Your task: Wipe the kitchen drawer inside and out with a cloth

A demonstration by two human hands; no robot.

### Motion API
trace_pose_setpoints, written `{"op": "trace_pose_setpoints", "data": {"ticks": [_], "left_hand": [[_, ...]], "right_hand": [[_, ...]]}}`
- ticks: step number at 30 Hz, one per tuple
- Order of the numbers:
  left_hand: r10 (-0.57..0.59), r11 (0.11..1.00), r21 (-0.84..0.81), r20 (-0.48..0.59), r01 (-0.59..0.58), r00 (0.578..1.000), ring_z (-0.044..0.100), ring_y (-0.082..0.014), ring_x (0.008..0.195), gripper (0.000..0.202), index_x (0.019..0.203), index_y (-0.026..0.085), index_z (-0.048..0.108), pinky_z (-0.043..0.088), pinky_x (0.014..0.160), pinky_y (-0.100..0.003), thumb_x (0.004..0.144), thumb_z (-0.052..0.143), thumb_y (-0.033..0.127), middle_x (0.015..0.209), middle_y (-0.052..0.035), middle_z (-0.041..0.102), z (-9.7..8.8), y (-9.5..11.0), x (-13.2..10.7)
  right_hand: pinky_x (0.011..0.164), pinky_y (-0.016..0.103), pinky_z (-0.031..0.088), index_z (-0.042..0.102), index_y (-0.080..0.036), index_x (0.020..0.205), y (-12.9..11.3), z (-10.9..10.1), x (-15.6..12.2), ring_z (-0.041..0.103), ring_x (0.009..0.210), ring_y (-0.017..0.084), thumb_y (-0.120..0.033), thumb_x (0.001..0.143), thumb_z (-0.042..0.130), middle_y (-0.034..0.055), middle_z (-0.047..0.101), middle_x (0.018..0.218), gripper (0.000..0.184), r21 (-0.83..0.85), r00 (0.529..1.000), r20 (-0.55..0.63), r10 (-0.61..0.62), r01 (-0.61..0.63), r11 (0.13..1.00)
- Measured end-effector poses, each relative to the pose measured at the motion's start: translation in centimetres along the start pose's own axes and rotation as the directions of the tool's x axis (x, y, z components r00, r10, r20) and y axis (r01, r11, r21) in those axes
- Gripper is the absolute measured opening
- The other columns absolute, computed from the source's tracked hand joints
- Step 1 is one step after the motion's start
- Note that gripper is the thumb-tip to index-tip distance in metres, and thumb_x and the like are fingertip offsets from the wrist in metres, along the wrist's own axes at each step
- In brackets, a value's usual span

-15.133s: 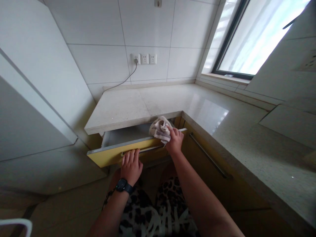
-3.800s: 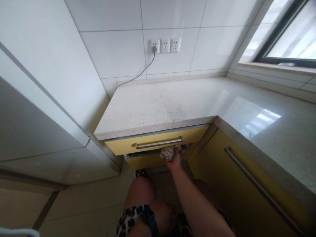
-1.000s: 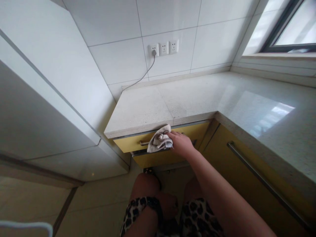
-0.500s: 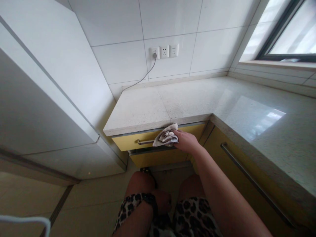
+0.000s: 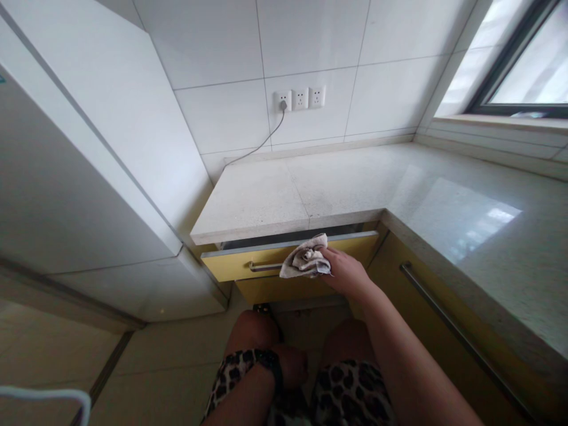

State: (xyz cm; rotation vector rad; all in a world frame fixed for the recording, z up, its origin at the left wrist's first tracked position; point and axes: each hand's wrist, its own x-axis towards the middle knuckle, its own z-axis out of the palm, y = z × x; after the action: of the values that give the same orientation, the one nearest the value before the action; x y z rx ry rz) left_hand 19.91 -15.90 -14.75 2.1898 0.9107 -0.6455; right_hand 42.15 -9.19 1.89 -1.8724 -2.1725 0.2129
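Observation:
My right hand [image 5: 346,271] grips a crumpled, greyish-white rag [image 5: 306,258] that lies over the right part of the metal handle [image 5: 266,267] on a yellow drawer [image 5: 226,266]. This top drawer stands partly pulled out, with a dark gap behind its front edge. Below it, a second yellow drawer [image 5: 266,291] is partly covered by the top one. My left hand [image 5: 293,367], with a dark band at the wrist, rests low between my knees. Its fingers look curled in, and shadow hides whatever they may hold.
Above the drawers runs a pale stone countertop [image 5: 257,195], its corner edge turning toward me at right. A cupboard with a long metal handle [image 5: 461,337] is on the right. At left stands a tall white appliance [image 5: 146,136]. A cord [image 5: 261,145] reaches a wall socket.
The top drawer has come out toward me, widening the gap under the countertop. My right hand and the rag moved with it. My left hand stays between my knees.

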Motion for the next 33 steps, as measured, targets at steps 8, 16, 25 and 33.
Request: {"op": "trace_pose_setpoints", "data": {"ticks": [8, 16, 25, 33], "left_hand": [[0.000, 0.999, 0.038, -0.037, 0.002, 0.999, 0.067, -0.0319, 0.108, 0.044, 0.121, 0.026, 0.067, 0.054, 0.089, -0.047, 0.088, 0.046, 0.045, 0.117, -0.0129, 0.071, 0.3, -0.4, 0.2], [0.004, 0.999, 0.035, -0.068, -0.001, 0.998, 0.068, -0.0324, 0.106, 0.045, 0.121, 0.026, 0.068, 0.055, 0.086, -0.046, 0.087, 0.046, 0.046, 0.116, -0.0124, 0.071, 1.0, -0.9, 0.7], [0.006, 1.000, 0.007, -0.062, -0.005, 0.998, 0.068, -0.0338, 0.104, 0.046, 0.121, 0.025, 0.068, 0.055, 0.084, -0.047, 0.086, 0.047, 0.046, 0.115, -0.0133, 0.072, 0.7, -0.9, 0.7], [0.004, 1.000, -0.023, -0.054, -0.006, 0.999, 0.068, -0.0298, 0.103, 0.043, 0.119, 0.027, 0.068, 0.054, 0.084, -0.042, 0.087, 0.047, 0.045, 0.115, -0.0109, 0.072, 0.0, -0.7, 0.1]], "right_hand": [[0.084, 0.030, 0.042, 0.057, -0.023, 0.117, 0.0, 0.3, -0.5, 0.063, 0.105, 0.025, -0.025, 0.079, 0.061, 0.0089, 0.066, 0.117, 0.037, 0.035, 1.000, -0.006, 0.021, -0.021, 0.999], [0.089, 0.030, 0.042, 0.058, -0.021, 0.115, 0.6, 1.2, -0.6, 0.060, 0.108, 0.026, -0.022, 0.076, 0.060, 0.0101, 0.065, 0.118, 0.039, 0.094, 0.999, -0.042, -0.011, 0.015, 0.995], [0.091, 0.033, 0.045, 0.058, -0.021, 0.107, 1.4, 2.1, -0.8, 0.060, 0.107, 0.027, -0.020, 0.073, 0.061, 0.0103, 0.066, 0.114, 0.034, 0.205, 0.992, -0.111, -0.056, 0.078, 0.976], [0.093, 0.039, 0.049, 0.065, -0.021, 0.108, 2.0, 2.7, -1.2, 0.063, 0.105, 0.028, -0.022, 0.073, 0.063, 0.0098, 0.068, 0.115, 0.035, 0.481, 0.985, -0.173, -0.023, 0.105, 0.870]]}}
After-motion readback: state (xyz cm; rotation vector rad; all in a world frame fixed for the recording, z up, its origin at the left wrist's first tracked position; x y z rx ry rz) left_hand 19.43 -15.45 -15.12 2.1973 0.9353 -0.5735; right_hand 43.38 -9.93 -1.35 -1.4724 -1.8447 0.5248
